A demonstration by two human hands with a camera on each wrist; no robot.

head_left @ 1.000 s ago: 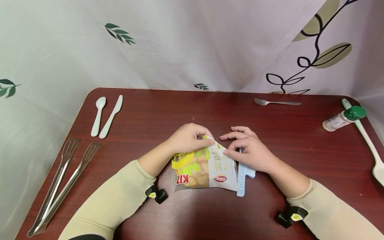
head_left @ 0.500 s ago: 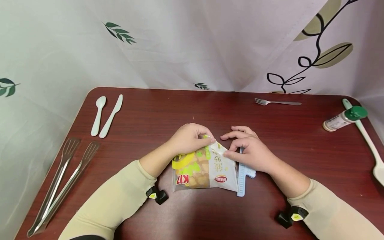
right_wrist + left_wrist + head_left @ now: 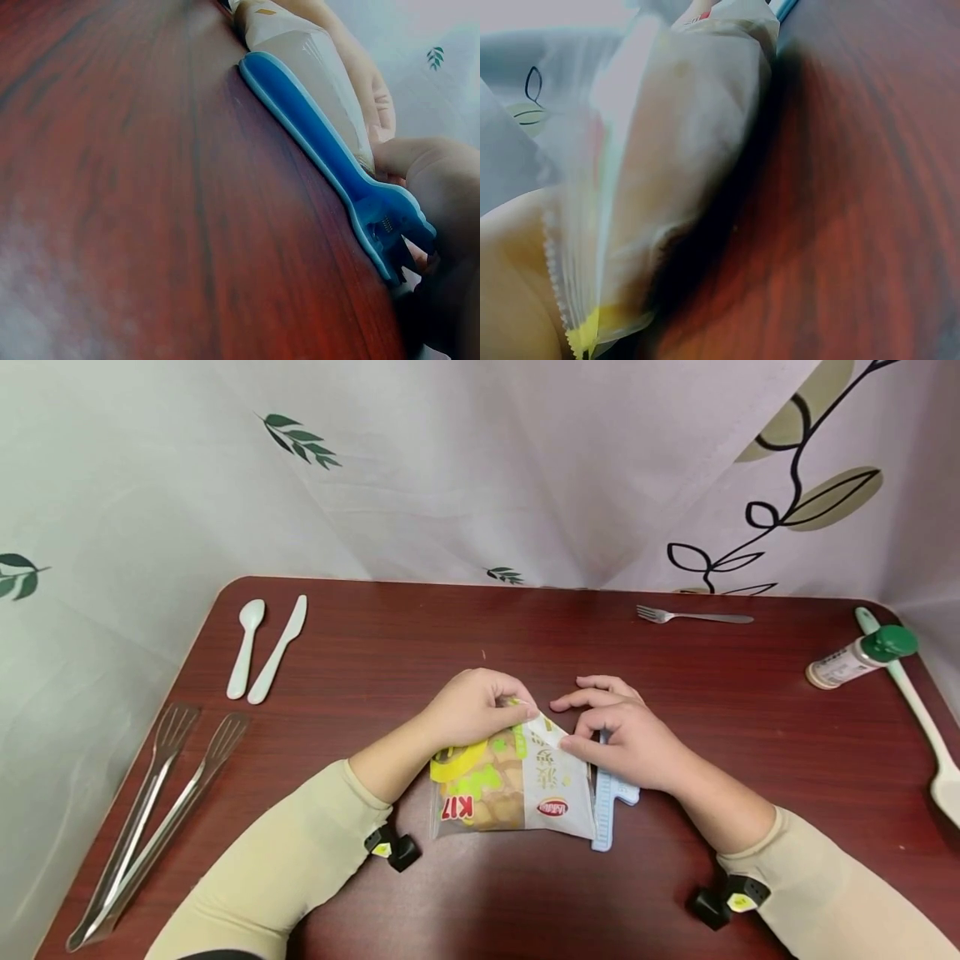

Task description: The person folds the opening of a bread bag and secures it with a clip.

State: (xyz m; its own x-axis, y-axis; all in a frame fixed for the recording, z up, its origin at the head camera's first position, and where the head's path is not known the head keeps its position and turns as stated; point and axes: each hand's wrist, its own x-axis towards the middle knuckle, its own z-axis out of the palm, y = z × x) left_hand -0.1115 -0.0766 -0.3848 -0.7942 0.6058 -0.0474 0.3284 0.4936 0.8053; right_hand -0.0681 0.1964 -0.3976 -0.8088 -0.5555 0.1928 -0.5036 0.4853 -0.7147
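A plastic snack bag point(image 3: 495, 789) with light brown pieces inside lies at the middle of the table, its white end to the right. My left hand point(image 3: 474, 703) pinches the bag's top edge between thumb and fingers. At the upper right edge, my right hand point(image 3: 626, 731) pinches the film with thumb and index finger, the other fingers spread. A light blue bag clip point(image 3: 604, 810) lies along the bag's right edge, partly hidden under the right hand. In the right wrist view the clip point(image 3: 315, 135) shows its long bar and a small spring near the handle.
White spoon point(image 3: 246, 647) and knife point(image 3: 280, 650) lie at the back left, with metal tongs point(image 3: 150, 822) nearer. A fork point(image 3: 693, 617) lies at the back. A green-capped shaker bottle point(image 3: 843, 664) and a long white-handled utensil point(image 3: 918, 714) are at the right.
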